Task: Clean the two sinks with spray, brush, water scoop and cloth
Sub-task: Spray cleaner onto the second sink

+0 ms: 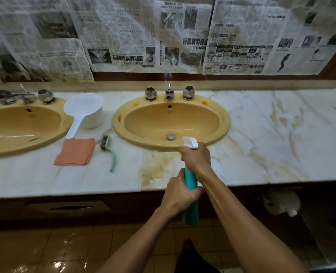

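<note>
Nearest me I count two hands on one teal spray bottle (190, 186): my left hand (180, 194) grips its body, my right hand (197, 158) is clenched round the neck under the white trigger head, which points at the right sink (225, 123). The bottle hangs over the worktop (261, 154) edge. On the marble between the basins lie one folded orange cloth (74, 152), one green-handled brush (110, 152) just beside it, and one white water scoop (84, 113) behind, its bowl looking empty. Two yellow sinks: the right one's bowl is wet with a closed drain plug, the left sink (15, 127) is partly cut off. Newspaper sheets (163, 36) cover the wall; the floor tiles (64, 253) shine wet
</note>
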